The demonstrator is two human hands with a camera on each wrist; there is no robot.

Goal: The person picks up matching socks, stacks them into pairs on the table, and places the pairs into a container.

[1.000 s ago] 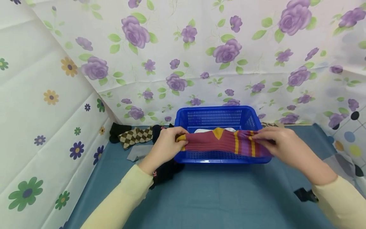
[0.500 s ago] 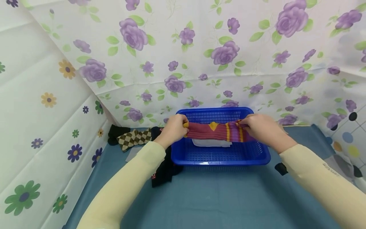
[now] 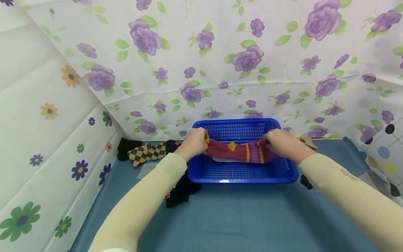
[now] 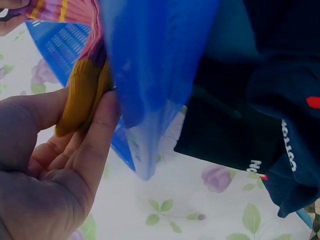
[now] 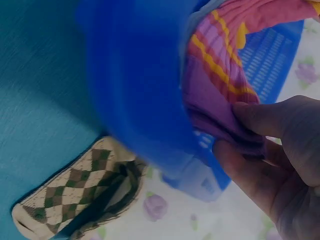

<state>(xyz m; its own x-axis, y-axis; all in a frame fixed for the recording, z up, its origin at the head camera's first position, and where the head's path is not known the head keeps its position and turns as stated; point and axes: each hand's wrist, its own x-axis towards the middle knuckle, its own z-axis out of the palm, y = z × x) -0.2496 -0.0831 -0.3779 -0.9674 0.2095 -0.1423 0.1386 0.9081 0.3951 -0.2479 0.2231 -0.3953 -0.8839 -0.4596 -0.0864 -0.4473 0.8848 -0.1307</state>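
Observation:
Stretched between both hands is a maroon and purple sock [image 3: 233, 150] with yellow stripes and a yellow heel, low inside the blue plastic basket [image 3: 239, 180]. My left hand [image 3: 193, 141] pinches its yellow toe end [image 4: 82, 95] between thumb and fingers at the basket's left side. At the other end, my right hand [image 3: 281, 141] pinches the purple cuff [image 5: 215, 97] near the right rim. Under the sock, a strip of white cloth [image 3: 220, 160] shows on the basket floor, mostly covered.
Left of the basket lie a black sock [image 3: 127, 148], a checkered sock [image 3: 147, 154], a grey cloth [image 3: 146, 170] and dark socks with lettering [image 3: 177, 196]. Another checkered sock [image 5: 80, 185] lies beyond the basket's right side. A floral sheet [image 3: 220, 70] hangs behind.
Both hands have carried the sock away from me over the basket, then lowered it inside onto the white cloth. The grip at each end stays the same.

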